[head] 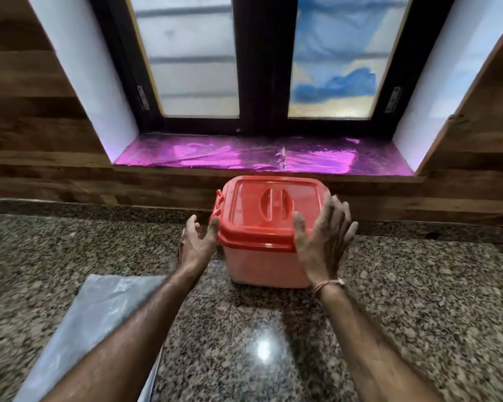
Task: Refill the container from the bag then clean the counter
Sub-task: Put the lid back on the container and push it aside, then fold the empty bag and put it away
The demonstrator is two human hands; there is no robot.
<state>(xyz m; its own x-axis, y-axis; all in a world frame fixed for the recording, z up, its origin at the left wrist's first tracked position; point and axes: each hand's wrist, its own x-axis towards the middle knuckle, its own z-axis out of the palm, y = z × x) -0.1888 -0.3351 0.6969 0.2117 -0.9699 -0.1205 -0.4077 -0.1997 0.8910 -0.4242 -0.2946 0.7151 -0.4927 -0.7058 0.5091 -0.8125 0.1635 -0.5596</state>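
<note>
A square plastic container (262,262) with a translucent pinkish body and a shut red lid (259,210) stands on the speckled granite counter (244,343), close to the back wall. My left hand (196,242) is at its left side, fingers spread, the thumb near the lid's rim and side clasp. At the right front corner, my right hand (323,242) has its fingers apart against or just off the lid and wall. Neither hand grips anything. A flat, clear plastic bag (96,320) lies on the counter at the lower left, partly under my left forearm.
Wood-panelled wall runs behind the counter. Above it a window sill (262,158) covered in shiny purple foil sits below a dark-framed frosted window. Granite counter stretches left and right of the container.
</note>
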